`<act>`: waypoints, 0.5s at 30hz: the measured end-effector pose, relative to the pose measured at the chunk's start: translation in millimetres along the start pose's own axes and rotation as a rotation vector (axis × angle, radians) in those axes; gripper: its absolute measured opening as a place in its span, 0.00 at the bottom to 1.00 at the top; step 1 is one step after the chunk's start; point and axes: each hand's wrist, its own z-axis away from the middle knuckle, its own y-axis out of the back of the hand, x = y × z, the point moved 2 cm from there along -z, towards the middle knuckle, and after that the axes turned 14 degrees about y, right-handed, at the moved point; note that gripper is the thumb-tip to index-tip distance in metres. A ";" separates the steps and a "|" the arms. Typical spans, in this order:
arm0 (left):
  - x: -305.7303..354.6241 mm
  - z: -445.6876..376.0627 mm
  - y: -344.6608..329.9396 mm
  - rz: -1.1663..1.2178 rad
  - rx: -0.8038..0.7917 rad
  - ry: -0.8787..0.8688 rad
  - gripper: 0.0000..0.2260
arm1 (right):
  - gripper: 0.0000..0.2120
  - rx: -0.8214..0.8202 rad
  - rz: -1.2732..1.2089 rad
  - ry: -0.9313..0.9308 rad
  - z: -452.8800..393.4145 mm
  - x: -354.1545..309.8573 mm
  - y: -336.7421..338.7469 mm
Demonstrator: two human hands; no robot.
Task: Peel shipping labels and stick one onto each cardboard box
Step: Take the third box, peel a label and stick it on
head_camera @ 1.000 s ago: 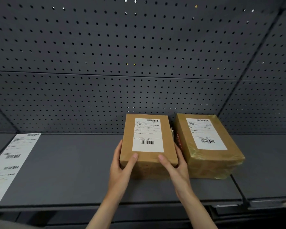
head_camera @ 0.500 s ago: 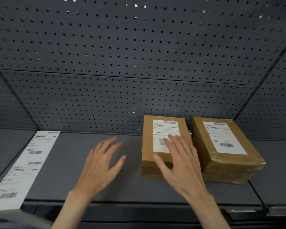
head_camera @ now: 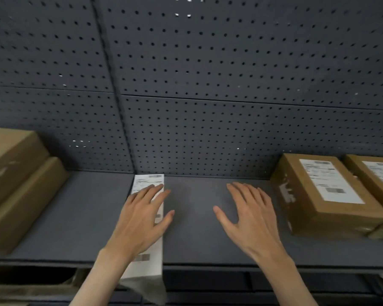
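Observation:
A long white strip of shipping labels (head_camera: 149, 260) lies on the grey shelf (head_camera: 197, 246), its near end hanging over the front edge. My left hand (head_camera: 142, 217) hovers over the strip with fingers spread, holding nothing. My right hand (head_camera: 250, 215) is open above the bare shelf to the right of the strip. At the right stand two labelled cardboard boxes (head_camera: 325, 195) (head_camera: 378, 173), side by side. At the left edge two plain cardboard boxes (head_camera: 16, 195) without visible labels are stacked.
A dark pegboard wall (head_camera: 197, 85) backs the shelf, with a vertical post left of centre. More cardboard shows on a lower level at bottom left (head_camera: 31, 288). Bare shelf lies between the label strip and the labelled boxes.
Both hands left the labelled box and moved left; the view swung left too. The left hand now covers the label strip, and the plain boxes at the left have come into view.

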 end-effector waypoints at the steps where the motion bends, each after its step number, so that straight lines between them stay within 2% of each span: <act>1: -16.7 -0.5 6.5 -0.006 0.003 -0.001 0.25 | 0.31 -0.005 -0.002 -0.003 -6.1 -17.0 -2.6; 5: -74.7 -4.4 33.8 -0.030 0.017 0.019 0.26 | 0.31 -0.016 -0.013 0.013 -31.4 -77.1 -13.1; 15: -219.6 -9.1 116.5 -0.080 0.170 0.101 0.24 | 0.30 -0.009 -0.046 0.084 -98.7 -209.7 -36.7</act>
